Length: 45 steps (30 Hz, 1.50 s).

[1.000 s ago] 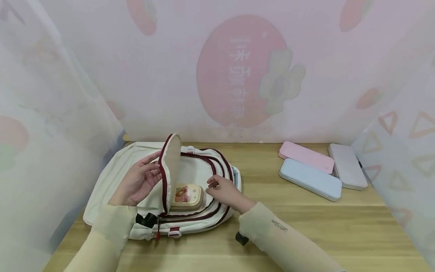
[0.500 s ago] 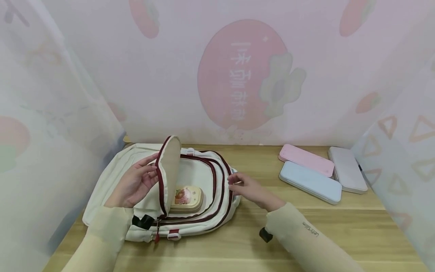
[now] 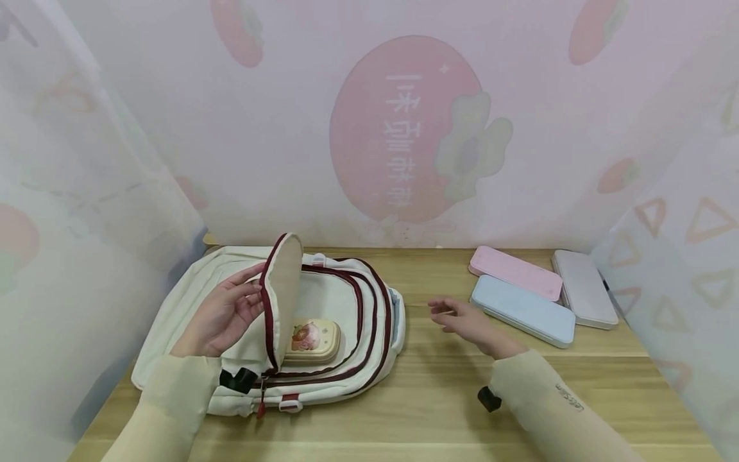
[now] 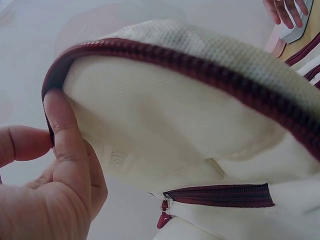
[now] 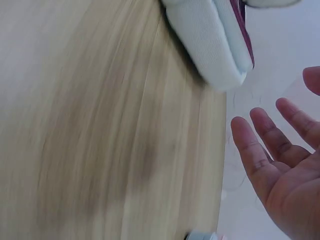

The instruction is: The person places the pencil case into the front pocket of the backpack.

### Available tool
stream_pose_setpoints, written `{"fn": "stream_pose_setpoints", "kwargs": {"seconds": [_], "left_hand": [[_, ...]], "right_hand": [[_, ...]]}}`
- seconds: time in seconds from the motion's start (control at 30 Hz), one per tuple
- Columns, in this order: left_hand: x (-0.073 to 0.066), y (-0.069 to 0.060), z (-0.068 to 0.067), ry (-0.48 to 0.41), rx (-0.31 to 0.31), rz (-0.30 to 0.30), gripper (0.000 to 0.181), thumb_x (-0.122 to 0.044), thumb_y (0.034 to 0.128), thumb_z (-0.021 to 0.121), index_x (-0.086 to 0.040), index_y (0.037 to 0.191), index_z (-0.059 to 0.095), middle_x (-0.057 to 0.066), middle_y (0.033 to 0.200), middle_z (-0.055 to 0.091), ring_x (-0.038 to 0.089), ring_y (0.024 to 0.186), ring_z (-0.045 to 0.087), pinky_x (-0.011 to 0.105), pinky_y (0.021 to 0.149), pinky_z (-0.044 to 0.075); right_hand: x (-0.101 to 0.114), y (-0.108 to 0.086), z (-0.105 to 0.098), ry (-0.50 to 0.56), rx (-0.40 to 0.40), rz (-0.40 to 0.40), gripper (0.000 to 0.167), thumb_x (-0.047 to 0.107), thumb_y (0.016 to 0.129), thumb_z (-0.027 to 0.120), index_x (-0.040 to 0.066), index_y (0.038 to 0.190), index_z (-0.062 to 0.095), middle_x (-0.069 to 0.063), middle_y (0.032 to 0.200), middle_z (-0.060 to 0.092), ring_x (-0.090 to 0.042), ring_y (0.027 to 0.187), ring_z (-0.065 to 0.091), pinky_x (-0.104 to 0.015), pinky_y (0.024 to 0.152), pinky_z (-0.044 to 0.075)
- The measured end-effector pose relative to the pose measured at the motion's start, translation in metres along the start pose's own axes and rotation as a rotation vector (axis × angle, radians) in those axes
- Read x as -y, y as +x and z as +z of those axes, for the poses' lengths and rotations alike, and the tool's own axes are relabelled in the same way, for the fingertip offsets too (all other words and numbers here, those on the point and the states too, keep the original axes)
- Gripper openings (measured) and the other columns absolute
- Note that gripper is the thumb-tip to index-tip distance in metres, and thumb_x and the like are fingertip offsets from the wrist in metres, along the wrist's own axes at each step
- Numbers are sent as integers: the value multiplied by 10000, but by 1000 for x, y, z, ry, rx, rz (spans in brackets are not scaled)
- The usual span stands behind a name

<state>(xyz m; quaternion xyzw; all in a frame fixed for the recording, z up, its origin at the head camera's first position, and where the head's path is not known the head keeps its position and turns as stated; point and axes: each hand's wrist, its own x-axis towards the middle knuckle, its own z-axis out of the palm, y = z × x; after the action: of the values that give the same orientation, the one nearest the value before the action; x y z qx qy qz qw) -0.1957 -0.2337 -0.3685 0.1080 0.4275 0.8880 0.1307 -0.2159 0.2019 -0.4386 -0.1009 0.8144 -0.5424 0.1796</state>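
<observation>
The person wears 2 pale cream sleeves of smooth, matte cloth. The left sleeve (image 3: 167, 398) is at about 8 o'clock in the head view, the right sleeve (image 3: 554, 404) at about 4 o'clock; both end at the wrist, in slightly wrinkled cuffs. At 3 o'clock of the left cuff sits a small black angular piece (image 3: 239, 380), which looks like 2 blocks. At about 8 o'clock of the right cuff there is a small black rounded block (image 3: 489, 398). Thin dark lettering (image 3: 569, 397), too small to read surely, marks the right sleeve.
</observation>
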Motion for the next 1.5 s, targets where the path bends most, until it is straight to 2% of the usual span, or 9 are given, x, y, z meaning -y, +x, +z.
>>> {"fn": "stream_pose_setpoints", "kwargs": {"seconds": [0.1,0.33,0.87,1.03,1.2,1.37,1.5], "left_hand": [[1,1,0,1,-6,-1,401,120,1058,377,-35,1281,674,118,1066,686,194,899,687,302,832,577],[0,1,1,-21,-6,2,400,122,1059,367,-23,1285,663,130,1075,691,202,895,695,307,830,579],[0,0,0,-10,-15,5,390,117,1060,375,-19,1278,668,123,1070,693,194,895,692,299,826,579],[1,-1,0,-3,-19,6,396,124,1057,377,-23,1276,673,116,1077,697,188,907,695,291,821,580],[1,-1,0,-9,-22,2,396,126,1056,379,-22,1272,675,117,1076,692,191,902,692,293,823,579],[2,-1,0,-21,-14,-1,395,125,1058,370,-16,1276,668,126,1078,692,199,908,694,299,831,580],[3,-1,0,-22,-7,0,389,121,1060,373,-14,1283,661,130,1080,693,200,911,695,299,829,580]], "right_hand": [[-3,-6,-9,22,-7,7,458,123,1072,540,-94,1466,454,-317,1403,504,-424,1290,516,-509,1021,502],[-10,-14,-32,204,5,-1,550,156,1101,485,-109,1537,280,-360,1508,362,-512,1388,381,-512,1083,450],[-33,-39,-65,241,-105,29,554,162,1118,444,-132,1544,245,-379,1545,323,-489,1426,360,-365,1060,482],[-44,-51,-77,216,-147,42,560,163,1120,443,-132,1547,236,-384,1529,340,-372,1360,476,-329,1029,502],[-54,-61,-90,193,-186,46,548,164,1126,418,-138,1543,227,-388,1501,362,-192,1248,566,-363,1031,506],[-64,-74,-108,159,-227,54,557,190,1130,417,-146,1530,225,-390,1502,346,-1,1117,574,-322,990,527],[-70,-86,-123,105,-265,67,558,196,1130,407,-164,1515,223,-407,1500,322,77,1044,554,-261,926,541]]}}
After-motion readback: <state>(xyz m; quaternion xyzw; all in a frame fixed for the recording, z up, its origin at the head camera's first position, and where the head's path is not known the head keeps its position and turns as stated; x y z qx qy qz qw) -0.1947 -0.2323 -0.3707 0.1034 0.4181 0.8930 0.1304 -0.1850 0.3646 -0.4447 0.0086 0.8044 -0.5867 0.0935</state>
